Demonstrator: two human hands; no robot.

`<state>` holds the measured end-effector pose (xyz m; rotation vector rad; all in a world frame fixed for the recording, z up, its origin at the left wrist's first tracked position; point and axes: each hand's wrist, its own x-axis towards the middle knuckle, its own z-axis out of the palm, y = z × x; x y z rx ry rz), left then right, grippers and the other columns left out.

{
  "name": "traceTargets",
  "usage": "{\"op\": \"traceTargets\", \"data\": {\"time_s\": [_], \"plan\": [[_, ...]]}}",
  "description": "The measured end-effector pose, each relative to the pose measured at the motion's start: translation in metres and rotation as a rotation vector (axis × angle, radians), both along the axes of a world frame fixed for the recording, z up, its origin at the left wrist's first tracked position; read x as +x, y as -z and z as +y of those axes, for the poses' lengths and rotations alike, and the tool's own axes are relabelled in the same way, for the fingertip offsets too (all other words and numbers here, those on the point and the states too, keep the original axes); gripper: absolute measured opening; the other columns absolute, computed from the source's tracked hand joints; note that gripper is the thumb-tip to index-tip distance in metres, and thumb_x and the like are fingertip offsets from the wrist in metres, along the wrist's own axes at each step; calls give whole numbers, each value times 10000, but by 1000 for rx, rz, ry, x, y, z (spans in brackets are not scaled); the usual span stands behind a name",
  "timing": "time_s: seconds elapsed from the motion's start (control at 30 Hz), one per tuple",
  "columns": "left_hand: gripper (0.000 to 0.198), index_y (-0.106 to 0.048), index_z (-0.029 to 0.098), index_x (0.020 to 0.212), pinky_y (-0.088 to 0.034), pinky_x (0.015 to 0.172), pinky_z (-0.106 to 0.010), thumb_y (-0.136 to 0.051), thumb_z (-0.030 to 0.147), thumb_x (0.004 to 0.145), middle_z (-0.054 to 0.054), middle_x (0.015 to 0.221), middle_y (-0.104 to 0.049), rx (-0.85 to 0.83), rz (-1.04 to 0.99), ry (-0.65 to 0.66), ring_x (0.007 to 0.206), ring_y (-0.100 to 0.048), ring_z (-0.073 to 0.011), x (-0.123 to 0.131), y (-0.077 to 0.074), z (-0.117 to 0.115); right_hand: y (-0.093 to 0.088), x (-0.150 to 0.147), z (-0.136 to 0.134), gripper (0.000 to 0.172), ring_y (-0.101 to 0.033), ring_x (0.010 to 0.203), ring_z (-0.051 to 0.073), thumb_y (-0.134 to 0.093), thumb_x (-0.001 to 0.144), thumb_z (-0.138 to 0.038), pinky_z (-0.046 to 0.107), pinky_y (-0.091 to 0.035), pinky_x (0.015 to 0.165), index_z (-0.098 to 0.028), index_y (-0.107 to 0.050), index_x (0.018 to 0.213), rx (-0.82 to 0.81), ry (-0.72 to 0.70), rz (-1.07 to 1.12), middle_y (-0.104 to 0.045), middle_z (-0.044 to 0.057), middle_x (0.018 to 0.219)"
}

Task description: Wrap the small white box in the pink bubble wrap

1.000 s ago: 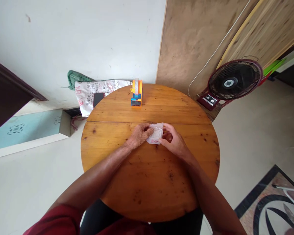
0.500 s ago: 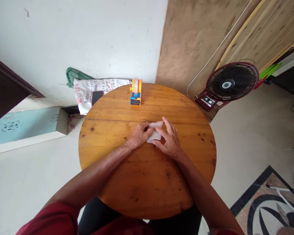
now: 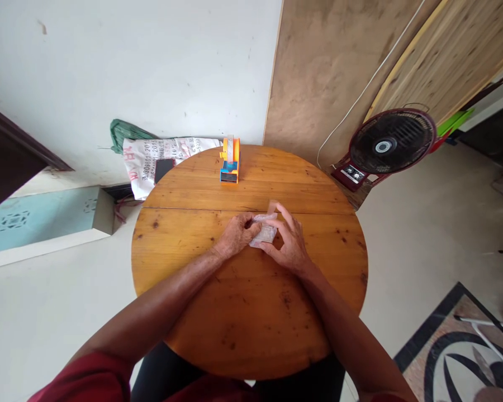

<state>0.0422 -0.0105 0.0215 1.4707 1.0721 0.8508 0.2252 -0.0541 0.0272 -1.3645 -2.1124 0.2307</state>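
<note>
At mid-frame, left hand point(image 3: 236, 233) and right hand point(image 3: 291, 243) on a packet point(image 3: 266, 233)

Far left, a dark panel point(image 3: 8, 148) slants into the upper half of the frame, and below it a pale blue bench point(image 3: 54, 212) with a cut-out pattern juts in. At lower left lies a red sleeve point(image 3: 92, 371). Left of centre, in the upper half, a green bag point(image 3: 128, 134) sits against the white wall point(image 3: 129, 56), just behind a printed white sack point(image 3: 140, 167).

Across the middle spreads the round wooden table point(image 3: 251, 335). Near its top edge, a little left of centre, stands an orange and blue tape dispenser point(image 3: 230, 167). Lower down comes the left hand, its fingers curled in and its thumb pressed on the packet's left part, so it has hold there. The packet, see-through and wrinkled, is at the centre of the frame; whether it touches the wood I cannot tell. On its right side the right hand is arched, fingers bent and parted, thumb at the lower edge and one fingertip over the top; whether these grip I cannot tell. Another finger is raised, with a blur at its tip.

Right of centre, a white cable point(image 3: 373, 78) runs down a brown board point(image 3: 314, 67). At upper right, a dark red fan point(image 3: 383, 146) tilts beside the table. At lower right, the floor bears a black-edged design point(image 3: 473, 357).
</note>
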Motion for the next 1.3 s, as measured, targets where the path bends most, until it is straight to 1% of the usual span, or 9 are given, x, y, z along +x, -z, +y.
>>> {"op": "traceTargets", "data": {"time_s": [0.1, 0.2, 0.33, 0.5, 0.7, 0.97, 1.03, 1.17, 1.3], "plan": [[130, -632, 189, 821, -422, 553, -225, -551, 288, 796, 5, 708, -616, 17, 33, -5, 622, -533, -137, 0, -1, 0, 1, 5, -1, 546, -417, 1388, 357, -712, 787, -525, 546, -344, 1107, -272, -573, 1250, 36, 39, 25, -368, 135, 1566], [143, -632, 184, 817, -428, 563, -228, -548, 298, 797, -1, 713, -619, 32, 48, -7, 632, -536, -140, -1, -2, 1, 4, 6, 0, 573, -432, 1376, 358, -731, 772, -521, 548, -353, 1096, -254, -566, 1251, 41, 24, 9, -396, 166, 1542], [144, -634, 180, 812, -418, 556, -222, -551, 296, 791, 6, 693, -608, 42, 57, -7, 614, -526, -133, -1, -3, 1, 4, 2, 1, 561, -430, 1380, 348, -734, 773, -488, 549, -353, 1097, -256, -561, 1254, -4, 20, 40, -409, 158, 1538], [155, -642, 171, 834, -413, 551, -214, -550, 289, 796, 3, 708, -624, 50, 67, -21, 617, -535, -128, -1, -4, 0, 5, -1, 2, 478, -440, 1377, 335, -717, 793, -474, 545, -361, 1106, -260, -592, 1202, -75, -11, 111, -411, 137, 1539], [207, -675, 167, 906, -424, 577, -222, -553, 303, 810, -6, 745, -648, 68, 69, 0, 644, -547, -134, -2, -5, -1, 12, -2, 6, 533, -421, 1396, 325, -736, 774, -431, 551, -366, 1115, -267, -558, 1249, -116, -63, 181, -446, 137, 1505], [239, -667, 148, 937, -410, 585, -221, -528, 291, 805, -14, 767, -627, 66, 46, 45, 652, -525, -129, -3, -2, -1, 15, -1, 12, 531, -260, 1493, 312, -759, 742, -424, 555, -311, 1174, -259, -593, 1220, -259, -96, 279, -466, 108, 1489], [218, -660, 148, 906, -405, 574, -220, -531, 290, 802, -6, 732, -607, 57, 53, 42, 630, -514, -125, -4, -3, 0, 14, -2, 11, 516, -269, 1490, 306, -762, 743, -416, 546, -306, 1178, -253, -597, 1203, -265, -104, 285, -464, 116, 1487], [196, -640, 150, 878, -410, 558, -218, -535, 298, 804, 5, 708, -591, 26, 14, 44, 608, -506, -119, -4, -4, 1, 9, 1, 5, 498, -318, 1469, 303, -751, 759, -391, 538, -306, 1173, -251, -582, 1206, -231, -71, 298, -361, 132, 1561], [183, -629, 155, 836, -414, 541, -219, -531, 306, 804, 10, 682, -577, -4, -11, 67, 588, -499, -118, -3, -2, 2, 2, 7, -2, 482, -390, 1429, 301, -758, 761, -398, 526, -326, 1161, -256, -572, 1182, -226, -25, 313, -385, 139, 1547]]}}
